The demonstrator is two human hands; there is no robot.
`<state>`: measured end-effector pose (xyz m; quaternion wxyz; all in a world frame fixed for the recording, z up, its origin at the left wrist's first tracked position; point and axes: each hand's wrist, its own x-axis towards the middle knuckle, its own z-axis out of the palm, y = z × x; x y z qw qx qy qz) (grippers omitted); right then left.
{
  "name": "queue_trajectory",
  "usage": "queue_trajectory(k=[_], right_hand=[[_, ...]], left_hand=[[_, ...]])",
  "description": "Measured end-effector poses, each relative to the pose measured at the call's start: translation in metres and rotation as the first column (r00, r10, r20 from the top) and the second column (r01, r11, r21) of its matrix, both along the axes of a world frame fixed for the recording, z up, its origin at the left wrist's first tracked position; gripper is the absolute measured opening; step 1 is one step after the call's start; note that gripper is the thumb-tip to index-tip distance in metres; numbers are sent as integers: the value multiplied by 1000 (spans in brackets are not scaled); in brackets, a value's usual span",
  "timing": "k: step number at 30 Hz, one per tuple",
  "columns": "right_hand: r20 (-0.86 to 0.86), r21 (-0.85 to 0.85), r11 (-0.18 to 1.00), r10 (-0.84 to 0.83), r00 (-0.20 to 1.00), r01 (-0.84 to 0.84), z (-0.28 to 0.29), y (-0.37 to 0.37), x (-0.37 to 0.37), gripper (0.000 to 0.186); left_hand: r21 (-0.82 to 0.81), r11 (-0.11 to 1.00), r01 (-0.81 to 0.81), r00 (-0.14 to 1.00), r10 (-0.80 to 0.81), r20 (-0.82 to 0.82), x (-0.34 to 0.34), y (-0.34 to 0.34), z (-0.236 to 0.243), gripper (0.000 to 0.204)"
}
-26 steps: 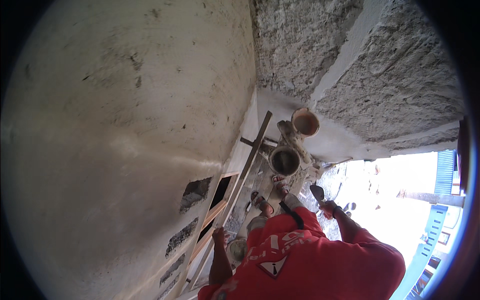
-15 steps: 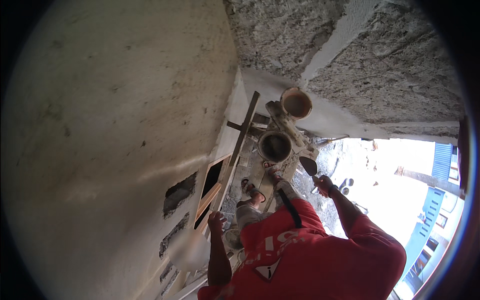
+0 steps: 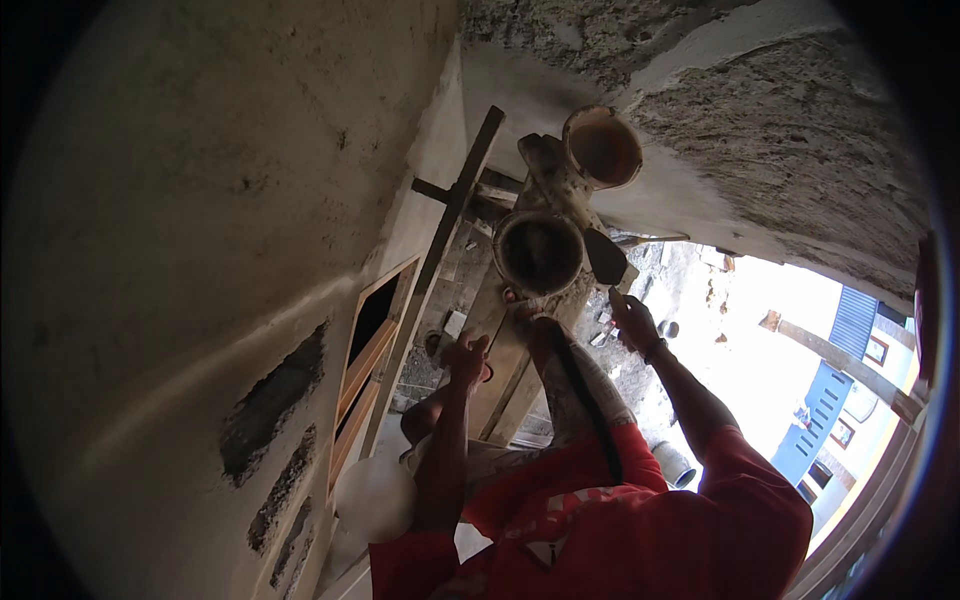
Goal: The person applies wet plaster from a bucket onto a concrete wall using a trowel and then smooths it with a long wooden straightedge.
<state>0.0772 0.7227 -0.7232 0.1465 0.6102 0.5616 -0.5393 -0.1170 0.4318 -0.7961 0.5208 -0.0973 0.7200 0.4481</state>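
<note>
My right hand (image 3: 632, 322) is closed round the handle of a trowel (image 3: 605, 258). The dark pointed blade is beside the right rim of the nearer bucket (image 3: 540, 280); whether they touch I cannot make out. Some grey material shows inside that bucket. Farther off, a second reddish-brown bucket (image 3: 603, 148) leans near the wall. My left hand (image 3: 467, 358) hangs in the air over the planks, its fingers loosely bent and apart, with nothing visible in it.
Wooden planks (image 3: 488, 400) lie under my feet. An upright timber (image 3: 462, 200) with a crosspiece stands by the left wall (image 3: 200, 220), near a wooden frame (image 3: 365, 350) and rough holes. A rough wall (image 3: 770, 120) rises ahead. Bright ground lies lower at right.
I have bent down and forward, so the buckets look closer. The trowel in my right hand has come up to the nearer bucket. My left hand has moved forward and right.
</note>
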Motion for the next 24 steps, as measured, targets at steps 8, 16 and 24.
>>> queue_trajectory(k=[8, 16, 24], right_hand=[[314, 483, 177, 879, 359, -858, -99, 11, -41, 43], [378, 174, 356, 837, 396, -918, -291, 18, -20, 29], [-565, -33, 853, -445, 694, 520, -374, 227, 10, 80]], left_hand=[[44, 987, 155, 987, -154, -38, -12, 53, -181, 66], [169, 985, 32, 976, -67, 207, -8, 127, -260, 70], [177, 981, -78, 934, 10, 357, 22, 112, -316, 75]])
